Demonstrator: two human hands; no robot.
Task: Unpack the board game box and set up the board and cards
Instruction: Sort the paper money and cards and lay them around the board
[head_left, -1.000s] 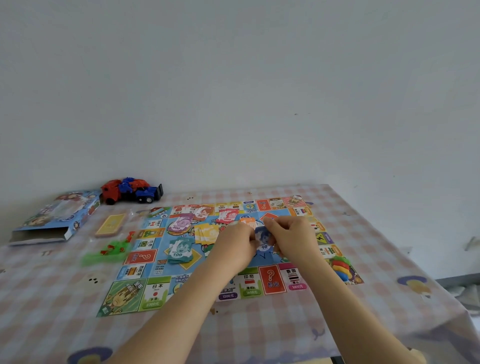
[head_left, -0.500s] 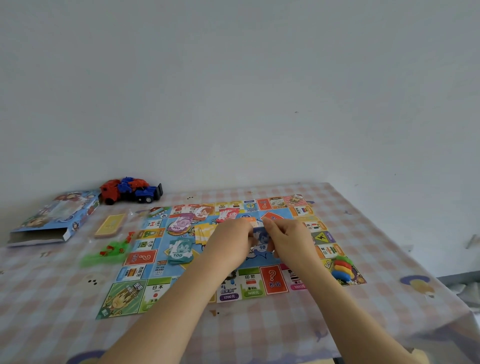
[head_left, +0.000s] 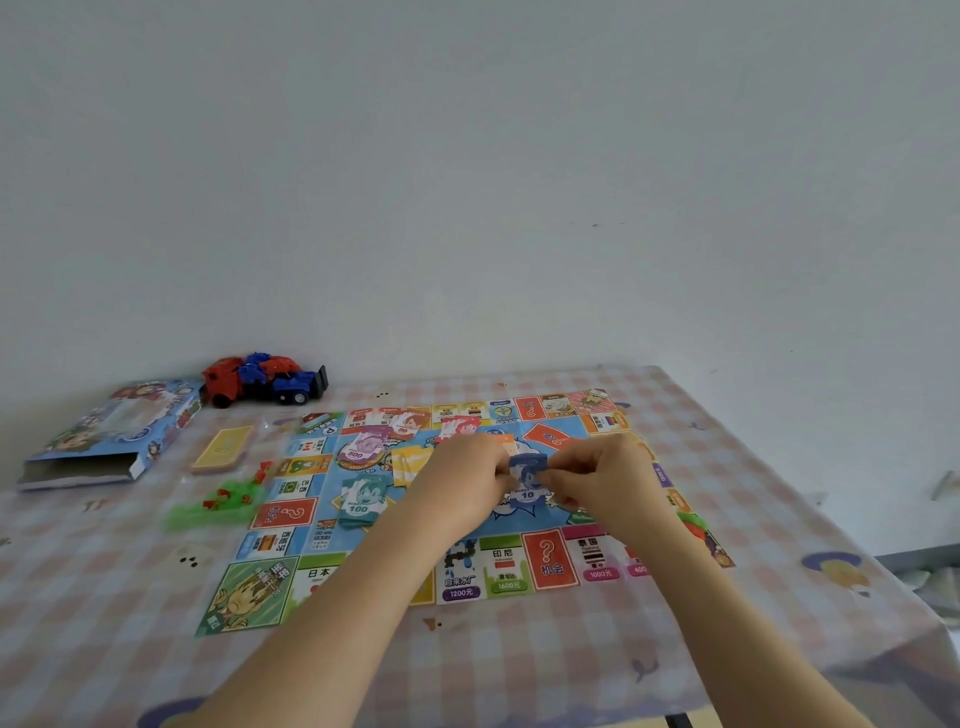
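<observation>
The colourful game board lies unfolded on the checked tablecloth. Over its middle, my left hand and my right hand pinch a small stack of blue "10" play-money notes from either side. Other stacks rest on the board: teal "100" notes, purple "500" notes, yellow cards, and pink and orange ones near the far edge. The open game box lies at the far left.
A red and blue toy truck stands by the wall behind the box. A yellow card pack and a green bag of small red pieces lie left of the board. The table's right edge drops off close to the board.
Both hands have stayed together over the board's middle, working the blue notes; the stack now shows more plainly between my fingers. The view has shifted slightly.
</observation>
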